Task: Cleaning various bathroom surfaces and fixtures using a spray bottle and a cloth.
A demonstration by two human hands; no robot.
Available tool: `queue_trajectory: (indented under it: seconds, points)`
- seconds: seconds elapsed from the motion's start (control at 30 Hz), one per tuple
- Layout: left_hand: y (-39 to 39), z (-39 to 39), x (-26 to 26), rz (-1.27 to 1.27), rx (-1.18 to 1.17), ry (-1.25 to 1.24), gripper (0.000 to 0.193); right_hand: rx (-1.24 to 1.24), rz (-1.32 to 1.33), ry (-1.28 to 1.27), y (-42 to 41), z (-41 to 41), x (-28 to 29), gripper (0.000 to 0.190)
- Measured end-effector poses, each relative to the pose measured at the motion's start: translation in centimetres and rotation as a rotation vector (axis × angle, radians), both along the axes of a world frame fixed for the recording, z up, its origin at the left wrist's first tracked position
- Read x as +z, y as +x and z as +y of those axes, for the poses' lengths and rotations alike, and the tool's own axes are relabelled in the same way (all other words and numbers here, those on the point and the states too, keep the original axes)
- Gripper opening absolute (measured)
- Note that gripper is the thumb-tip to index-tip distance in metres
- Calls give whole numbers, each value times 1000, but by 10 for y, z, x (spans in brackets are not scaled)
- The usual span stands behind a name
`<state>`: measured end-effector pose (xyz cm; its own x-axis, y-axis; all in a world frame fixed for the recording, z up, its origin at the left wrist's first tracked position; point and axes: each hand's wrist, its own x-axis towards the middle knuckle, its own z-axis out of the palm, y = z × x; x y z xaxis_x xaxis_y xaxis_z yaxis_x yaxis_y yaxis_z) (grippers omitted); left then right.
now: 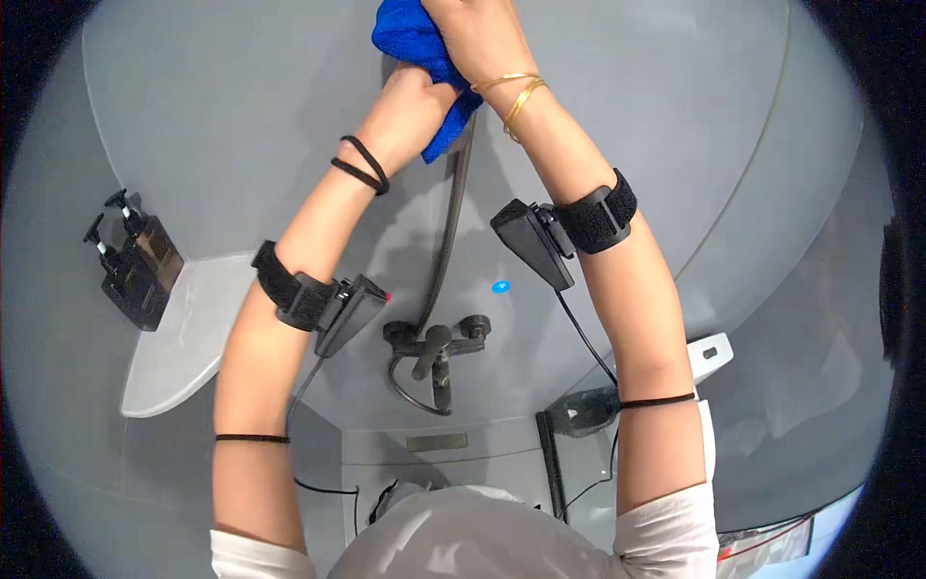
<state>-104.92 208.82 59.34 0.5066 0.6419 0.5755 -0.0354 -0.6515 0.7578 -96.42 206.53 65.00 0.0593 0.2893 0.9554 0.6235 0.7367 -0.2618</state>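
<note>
Both my hands are raised at the top of the head view, on a blue cloth [416,32]. My left hand [412,105] is closed on the cloth's lower part, whose end hangs below the fingers. Higher and to the right, my right hand [481,40] grips the cloth too, its fingertips cut off by the picture's edge. Behind the cloth a dark shower fitting shows only in part. From there a shower hose [450,210] runs down the grey wall to a black shower mixer tap [438,346].
Two dark pump bottles [134,289] stand at the left by a white corner shelf [173,347]. A small blue oval sticker [500,287] is on the wall. Cables hang from devices strapped to both forearms. Low down lies a drain cover [436,442], beside a black-edged panel [551,456].
</note>
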Motion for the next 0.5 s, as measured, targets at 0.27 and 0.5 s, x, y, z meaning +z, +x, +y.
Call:
queue_trajectory:
  seconds: [0.27, 0.5]
  points:
    - [2, 9, -56, -307, 92, 226, 23, 29, 24, 48, -2, -15, -61, 36]
    - [-10, -6, -94, -110, 321, 554, 28, 18, 162, -137, 3, -31, -107, 38]
